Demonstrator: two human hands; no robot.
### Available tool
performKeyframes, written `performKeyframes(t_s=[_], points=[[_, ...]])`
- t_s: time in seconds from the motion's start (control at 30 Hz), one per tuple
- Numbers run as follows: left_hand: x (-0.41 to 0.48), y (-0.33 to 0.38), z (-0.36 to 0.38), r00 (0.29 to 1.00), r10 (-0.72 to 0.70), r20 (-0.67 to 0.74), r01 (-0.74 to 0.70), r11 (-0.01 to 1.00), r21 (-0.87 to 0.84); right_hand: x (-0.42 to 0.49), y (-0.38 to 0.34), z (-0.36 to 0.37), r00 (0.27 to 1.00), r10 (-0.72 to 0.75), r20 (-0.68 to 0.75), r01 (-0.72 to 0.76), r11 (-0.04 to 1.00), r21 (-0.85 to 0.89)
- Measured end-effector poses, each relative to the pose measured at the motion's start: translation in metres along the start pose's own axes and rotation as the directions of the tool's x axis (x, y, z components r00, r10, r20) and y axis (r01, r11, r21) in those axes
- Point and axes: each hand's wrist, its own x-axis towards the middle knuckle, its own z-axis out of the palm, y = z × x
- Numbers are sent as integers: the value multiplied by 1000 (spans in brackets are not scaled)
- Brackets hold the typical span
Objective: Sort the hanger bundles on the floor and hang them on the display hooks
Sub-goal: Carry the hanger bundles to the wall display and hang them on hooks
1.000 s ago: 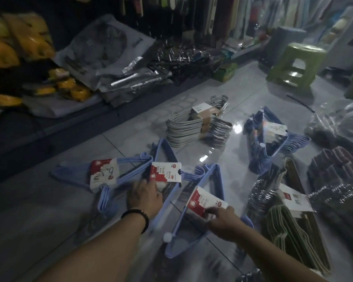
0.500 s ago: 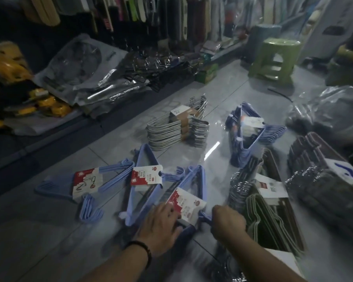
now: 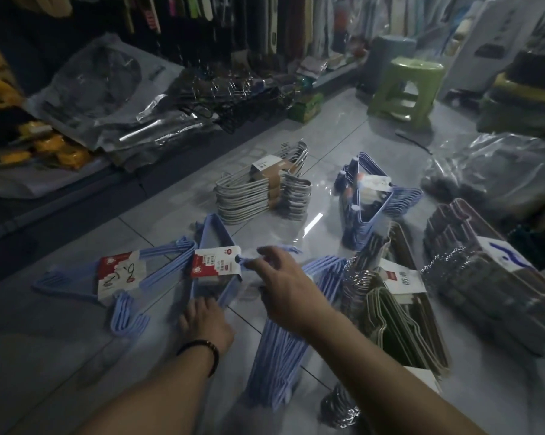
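Several hanger bundles lie on the tiled floor. A blue bundle with a red and white label (image 3: 216, 265) lies in front of me. My left hand (image 3: 205, 321), with a black wristband, rests its fingers on that bundle's near corner. My right hand (image 3: 280, 277) reaches across, and its fingers curl over the bundle's hooks. Under my right forearm a second blue bundle (image 3: 277, 356) stands tilted on edge. A third blue bundle (image 3: 114, 274) lies flat to the left. No display hooks are clearly visible.
Further back lie a grey-white hanger stack (image 3: 265, 189) and a blue stack (image 3: 368, 196). Olive bundles (image 3: 403, 309) and a dark brown stack (image 3: 484, 271) crowd the right. A green stool (image 3: 403, 86) stands behind, with a low shelf of bagged goods (image 3: 108, 98) along the left.
My right hand left the nearest blue bundle and crossed to the middle bundle's hooks. My left hand slid to that bundle's near corner. The nearest bundle now stands on edge.
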Motion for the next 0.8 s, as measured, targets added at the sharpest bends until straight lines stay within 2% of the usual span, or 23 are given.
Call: performKeyframes(t_s=[0.07, 0.13, 0.2, 0.27, 0.33, 0.43, 0.5, 0.6, 0.7, 0.8], points=[[-3, -13, 2, 999, 35, 29, -39, 990, 134, -9, -1, 21, 989, 141, -38, -142, 990, -20], [0, -18, -6, 997, 66, 39, -73, 974, 213, -24, 3, 44, 943, 332, -29, -333, 938, -95], [6, -21, -17, 997, 70, 42, -79, 960, 270, -40, 7, 69, 888, 436, 146, -424, 899, -106], [9, -23, -27, 997, 56, 55, -68, 968, 243, -52, 7, 90, 825, 420, 379, -424, 902, -78], [12, -25, -30, 998, 67, 8, -67, 990, 123, -56, 4, 103, 782, 398, 480, -411, 908, -81], [16, -29, -34, 976, 113, -187, -128, 989, -73, -55, -4, 107, 745, 431, 508, -452, 887, -90], [24, -29, -43, 952, 109, -285, -163, 972, -171, -55, -7, 110, 752, 428, 501, -441, 892, -100], [39, -27, -71, 953, 23, -302, -144, 911, -386, -58, -5, 117, 786, 418, 455, -412, 904, -117], [47, -22, -104, 931, -118, -346, -135, 768, -626, -62, 3, 121, 789, 394, 472, -367, 918, -153], [45, -28, -119, 945, -220, -241, -108, 488, -866, -60, 8, 116, 779, 364, 511, -321, 931, -174]])
